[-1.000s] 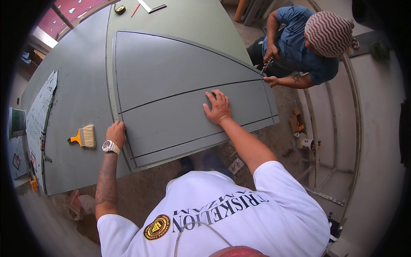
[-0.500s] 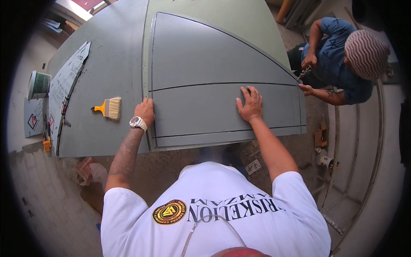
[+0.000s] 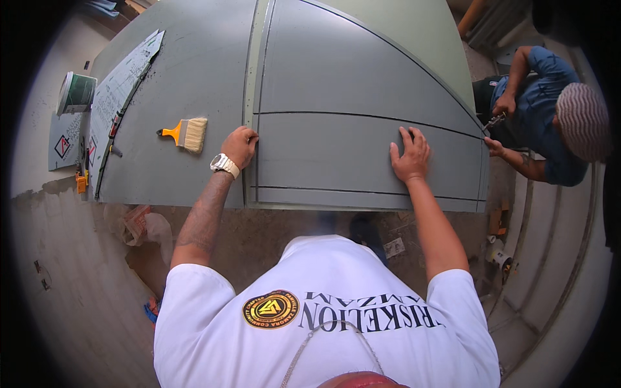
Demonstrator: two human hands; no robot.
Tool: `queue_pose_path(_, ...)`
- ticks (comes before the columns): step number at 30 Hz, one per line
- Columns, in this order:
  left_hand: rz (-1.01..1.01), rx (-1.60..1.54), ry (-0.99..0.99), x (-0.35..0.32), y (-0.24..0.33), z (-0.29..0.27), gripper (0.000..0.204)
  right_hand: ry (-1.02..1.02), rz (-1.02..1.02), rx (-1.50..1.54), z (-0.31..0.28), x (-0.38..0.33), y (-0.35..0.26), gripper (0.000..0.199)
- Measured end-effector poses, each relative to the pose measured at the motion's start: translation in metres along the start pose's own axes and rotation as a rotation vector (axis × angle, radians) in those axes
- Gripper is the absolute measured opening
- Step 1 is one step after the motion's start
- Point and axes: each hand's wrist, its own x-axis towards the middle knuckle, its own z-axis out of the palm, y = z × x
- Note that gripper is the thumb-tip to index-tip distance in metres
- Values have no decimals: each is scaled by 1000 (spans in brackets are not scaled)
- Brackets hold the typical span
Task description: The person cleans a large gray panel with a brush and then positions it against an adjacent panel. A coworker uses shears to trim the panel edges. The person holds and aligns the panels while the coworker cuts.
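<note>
A large grey panel point(image 3: 323, 77) with a curved far edge and dark lines across it lies before me on a wider sheet-covered table. At its left edge my left hand point(image 3: 240, 147), with a white watch on the wrist, is closed with thumb and forefinger pinched on the edge. My right hand point(image 3: 411, 155) rests flat on the panel's near right part, fingers apart, holding nothing. At the panel's right corner a co-worker's hand point(image 3: 494, 147) touches the edge. That person's other hand holds a metal plier-like tool point(image 3: 495, 121) near the same corner.
A wide paintbrush point(image 3: 187, 134) with a yellow handle lies left of my left hand. Farther left are a printed sheet strip point(image 3: 123, 103), a utility knife point(image 3: 116, 124) and a bucket point(image 3: 76, 94). The co-worker point(image 3: 550, 110) stands at the right. Bags point(image 3: 137, 223) lie on the floor.
The whole view has shifted, so the table appears farther right and higher. My left fingers have drawn into a pinch at the panel's edge. My right hand stays flat on the panel.
</note>
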Motion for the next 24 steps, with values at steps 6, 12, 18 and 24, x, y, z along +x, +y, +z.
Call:
queue_pose_path(6,101,507,-102,7,11,18,31,-41,23,59,-6,2,-1,58)
queue_pose_path(12,22,542,-51,8,15,33,40,-85,55,71,-12,1,0,57)
queue_pose_path(18,12,378,-10,6,-8,45,15,-68,61,123,-10,0,5,57)
queue_pose_path(24,-42,220,109,-3,-1,50,9,-47,62,129,-6,-6,7,58)
